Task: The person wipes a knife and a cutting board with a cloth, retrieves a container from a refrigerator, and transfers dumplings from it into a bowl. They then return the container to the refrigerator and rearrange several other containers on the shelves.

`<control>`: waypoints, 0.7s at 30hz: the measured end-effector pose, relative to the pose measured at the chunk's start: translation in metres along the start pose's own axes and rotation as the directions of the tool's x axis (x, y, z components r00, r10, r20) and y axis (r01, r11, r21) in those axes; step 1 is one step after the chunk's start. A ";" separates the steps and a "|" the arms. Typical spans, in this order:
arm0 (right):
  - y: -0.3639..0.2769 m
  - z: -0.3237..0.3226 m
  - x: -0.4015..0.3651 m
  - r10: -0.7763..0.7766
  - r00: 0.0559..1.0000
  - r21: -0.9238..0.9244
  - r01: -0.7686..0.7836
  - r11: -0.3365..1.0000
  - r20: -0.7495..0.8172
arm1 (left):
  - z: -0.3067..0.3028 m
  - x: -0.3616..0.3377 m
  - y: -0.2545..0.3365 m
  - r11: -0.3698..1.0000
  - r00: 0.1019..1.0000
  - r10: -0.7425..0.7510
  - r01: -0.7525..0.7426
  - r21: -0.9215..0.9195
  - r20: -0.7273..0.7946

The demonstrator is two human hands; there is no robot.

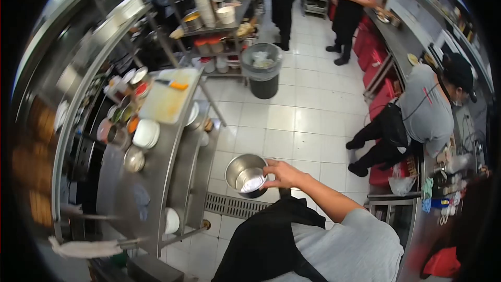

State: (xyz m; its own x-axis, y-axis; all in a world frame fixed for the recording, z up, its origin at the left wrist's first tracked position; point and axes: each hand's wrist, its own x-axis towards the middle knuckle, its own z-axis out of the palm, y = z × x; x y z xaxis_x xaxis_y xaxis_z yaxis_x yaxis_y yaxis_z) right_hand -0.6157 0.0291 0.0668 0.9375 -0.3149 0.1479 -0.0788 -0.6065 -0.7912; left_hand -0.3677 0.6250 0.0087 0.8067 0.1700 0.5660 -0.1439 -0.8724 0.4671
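A person's right hand [281, 174] pinches the rim of a round, silver metal pot [239, 171], held mouth upward above the white tiled floor [305, 120]. Beside it stands a long stainless-steel table [125, 188]. The left hand is out of sight; I cannot tell its grip.

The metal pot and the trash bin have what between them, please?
In the head view, only white floor tiles show between the pot and bin.

No readable text or numbers.
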 end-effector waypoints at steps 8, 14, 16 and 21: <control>0.073 -0.178 -0.005 0.041 0.904 -0.293 -0.180 0.939 -0.426 | 0.260 -0.210 0.201 0.881 0.088 0.471 0.015 -0.474 0.878; 0.130 -0.277 0.031 -0.120 0.844 -0.436 -0.143 0.888 -0.523 | 0.328 -0.107 0.303 0.779 0.022 0.045 0.624 -0.049 0.999; 0.158 -0.299 0.046 -0.095 0.837 -0.406 -0.159 0.900 -0.539 | 0.373 -0.087 0.285 0.784 0.050 0.030 0.618 -0.054 0.998; 0.247 -0.354 0.080 0.009 0.818 -0.316 -0.232 0.920 -0.575 | 0.478 -0.069 0.341 0.445 -0.202 -0.032 0.874 0.195 0.979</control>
State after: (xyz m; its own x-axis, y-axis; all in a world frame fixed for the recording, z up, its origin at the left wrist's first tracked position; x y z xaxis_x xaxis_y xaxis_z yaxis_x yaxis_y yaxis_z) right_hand -0.6803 -0.4044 0.0928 0.5719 -0.6828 0.4547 -0.3977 -0.7156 -0.5743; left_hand -0.1987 0.0966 -0.1963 0.4026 -0.4549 -0.7943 0.7531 -0.3287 0.5700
